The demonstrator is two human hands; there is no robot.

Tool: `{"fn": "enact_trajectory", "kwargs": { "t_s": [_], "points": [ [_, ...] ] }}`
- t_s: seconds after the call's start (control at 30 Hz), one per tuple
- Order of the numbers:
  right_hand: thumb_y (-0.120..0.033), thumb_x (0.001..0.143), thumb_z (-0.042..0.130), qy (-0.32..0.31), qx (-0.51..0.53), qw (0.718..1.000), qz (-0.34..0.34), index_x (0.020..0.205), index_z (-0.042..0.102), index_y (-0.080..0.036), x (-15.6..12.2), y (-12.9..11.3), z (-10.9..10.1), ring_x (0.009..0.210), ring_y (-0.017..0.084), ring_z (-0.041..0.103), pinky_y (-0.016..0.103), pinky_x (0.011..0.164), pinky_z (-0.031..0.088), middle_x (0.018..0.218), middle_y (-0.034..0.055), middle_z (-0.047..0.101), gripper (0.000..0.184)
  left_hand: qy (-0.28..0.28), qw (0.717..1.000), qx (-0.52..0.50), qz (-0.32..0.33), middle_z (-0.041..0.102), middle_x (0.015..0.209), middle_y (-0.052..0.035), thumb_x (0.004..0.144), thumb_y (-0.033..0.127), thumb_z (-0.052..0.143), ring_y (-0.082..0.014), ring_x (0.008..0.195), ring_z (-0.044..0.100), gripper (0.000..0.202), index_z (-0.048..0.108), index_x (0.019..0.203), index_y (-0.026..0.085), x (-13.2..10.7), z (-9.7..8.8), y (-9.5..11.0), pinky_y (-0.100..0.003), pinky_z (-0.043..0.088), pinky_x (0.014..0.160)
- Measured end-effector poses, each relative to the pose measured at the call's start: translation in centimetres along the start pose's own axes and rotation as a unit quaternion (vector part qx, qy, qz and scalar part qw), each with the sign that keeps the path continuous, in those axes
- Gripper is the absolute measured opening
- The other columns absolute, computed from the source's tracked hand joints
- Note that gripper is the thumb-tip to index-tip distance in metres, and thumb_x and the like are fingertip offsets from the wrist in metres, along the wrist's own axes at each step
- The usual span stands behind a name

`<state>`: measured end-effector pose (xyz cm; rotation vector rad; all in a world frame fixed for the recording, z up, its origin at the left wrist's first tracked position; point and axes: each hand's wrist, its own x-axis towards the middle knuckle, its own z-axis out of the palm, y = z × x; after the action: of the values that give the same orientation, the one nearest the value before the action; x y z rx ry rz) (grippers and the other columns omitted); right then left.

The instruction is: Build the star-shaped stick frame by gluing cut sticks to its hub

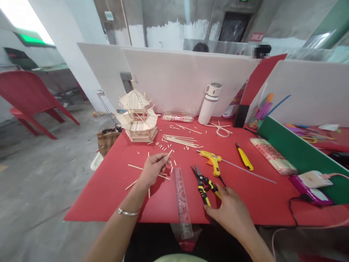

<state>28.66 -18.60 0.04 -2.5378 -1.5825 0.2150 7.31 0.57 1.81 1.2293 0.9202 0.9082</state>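
Observation:
My left hand is closed in a pinch on a short wooden stick. Below it, longer sticks lie crossed on the red tabletop. My right hand has its thumb and fingers around the yellow-and-black handles of the snips, whose blades are parted. Between the hands lies a clear plastic ruler, its near end over the table edge. A pagoda model made of sticks stands at the back left. Cut bits and a pile of sticks lie in front of it.
A yellow glue gun, a glue stick and a yellow utility knife lie right of the snips. Farther right are a packed stick bundle and a purple power strip with cords. A white bottle stands by the partition.

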Motion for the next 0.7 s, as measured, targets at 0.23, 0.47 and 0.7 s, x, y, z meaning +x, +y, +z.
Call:
{"fn": "enact_trajectory", "kwargs": {
  "t_s": [0.23,0.47,0.7],
  "points": [
    [-0.037,0.079,0.049,0.074,0.139,0.987,0.038,0.115,0.066,-0.02,1.6,3.4,0.9,0.086,0.021,0.067,0.029,0.076,0.05,0.097,0.0058,0.067,0.043,0.027,0.999,-0.03,0.006,0.058,0.063,0.0019,0.066,0.042,0.077,-0.0021,0.039,0.037,0.031,0.067,0.075,0.013,-2.2,-0.3,1.4,-0.018,0.021,0.037],
    [-0.043,0.093,0.038,0.07,0.049,0.996,-0.029,0.127,0.058,-0.019,0.1,1.0,0.9,0.097,0.028,0.065,0.036,0.074,0.05,0.118,0.0142,0.062,0.046,0.028,0.999,-0.023,-0.005,0.06,0.064,0.0005,0.066,0.043,0.077,-0.0024,0.04,0.036,0.033,0.068,0.076,0.013,-2.3,0.4,1.0,-0.018,0.018,0.037],
    [-0.053,0.07,0.067,0.037,0.058,0.998,-0.013,0.139,0.045,-0.012,-0.8,-0.9,0.7,0.111,0.039,0.056,0.048,0.085,0.048,0.118,0.0222,0.057,0.084,0.007,1.0,-0.021,-0.005,0.053,0.058,0.0028,0.066,0.045,0.077,-0.0024,0.041,0.032,0.036,0.067,0.075,0.012,-2.4,1.3,0.5,-0.019,0.018,0.04]
  ]
}}
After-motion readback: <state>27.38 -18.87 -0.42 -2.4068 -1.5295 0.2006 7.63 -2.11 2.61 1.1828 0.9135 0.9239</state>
